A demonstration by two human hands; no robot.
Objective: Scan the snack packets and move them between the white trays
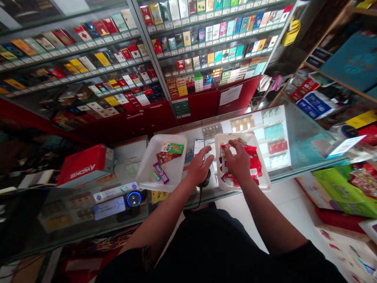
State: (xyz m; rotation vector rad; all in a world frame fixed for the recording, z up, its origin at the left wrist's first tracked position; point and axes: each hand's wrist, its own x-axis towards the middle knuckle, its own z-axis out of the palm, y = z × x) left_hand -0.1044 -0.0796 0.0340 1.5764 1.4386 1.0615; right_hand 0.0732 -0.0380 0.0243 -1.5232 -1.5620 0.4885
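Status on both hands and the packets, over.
Right hand at the red packets in the right tray, grip unclear. Left hand near the phone, no packet seen in it. Right hand hides some packets.

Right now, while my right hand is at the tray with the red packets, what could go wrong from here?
The red packets lie piled under your right hand, so pulling at one could perhaps drag others over the rim of the white tray.
That tray sits close to the near edge of the glass counter; a push toward you might tip it off.
Your left hand is right by the phone, so a careless sweep could knock it.
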